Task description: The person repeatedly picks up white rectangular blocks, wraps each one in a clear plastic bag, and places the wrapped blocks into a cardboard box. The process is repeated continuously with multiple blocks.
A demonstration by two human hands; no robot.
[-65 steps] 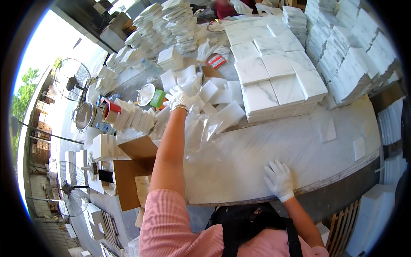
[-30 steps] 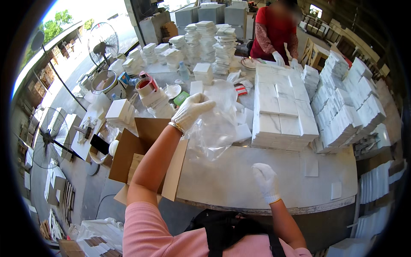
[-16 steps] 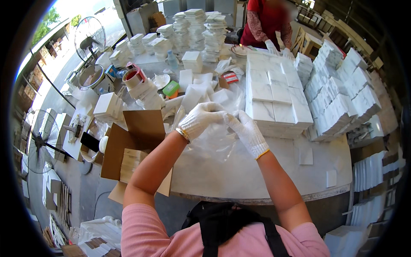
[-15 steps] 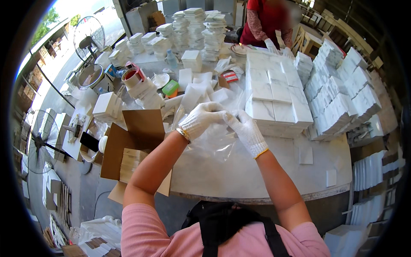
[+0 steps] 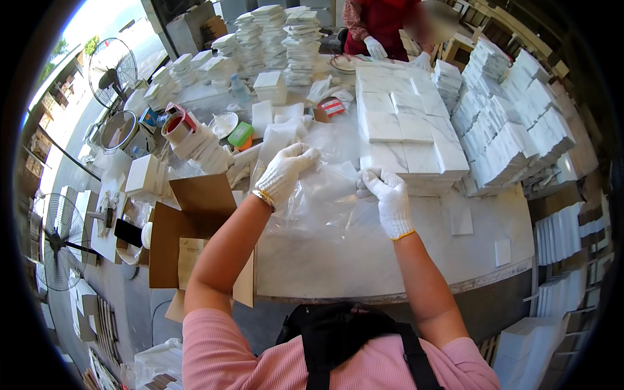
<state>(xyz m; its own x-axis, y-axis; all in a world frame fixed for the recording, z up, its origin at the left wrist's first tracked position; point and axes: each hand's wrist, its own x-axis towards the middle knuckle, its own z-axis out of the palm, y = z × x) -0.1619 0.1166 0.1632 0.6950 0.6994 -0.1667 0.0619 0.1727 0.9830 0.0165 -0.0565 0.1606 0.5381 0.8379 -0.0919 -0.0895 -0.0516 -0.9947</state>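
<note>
A clear plastic bag (image 5: 333, 184) stretches between my two white-gloved hands above the table. My left hand (image 5: 287, 170) pinches its left side, thumb against fingers. My right hand (image 5: 385, 197) is closed at the bag's right side, just in front of the tile block; the exact grip is hard to see through the clear film. Marbled white tiles (image 5: 406, 123) lie packed in that block to the right. Left of my left forearm stands an opened cardboard box (image 5: 166, 244), with light-coloured contents partly visible.
Tall tile stacks (image 5: 302, 45) stand at the back, others (image 5: 494, 117) at the right. Tape rolls (image 5: 177, 127), a green box (image 5: 240, 134) and a metal bucket (image 5: 123, 133) crowd the left. Across the table is a co-worker (image 5: 380, 29) in red. Two fans (image 5: 55, 242) stand at left.
My hands were close together and have moved apart, drawing the plastic bag out between them. The right hand came nearer to me. The co-worker's hands shifted, and my view turned slightly.
</note>
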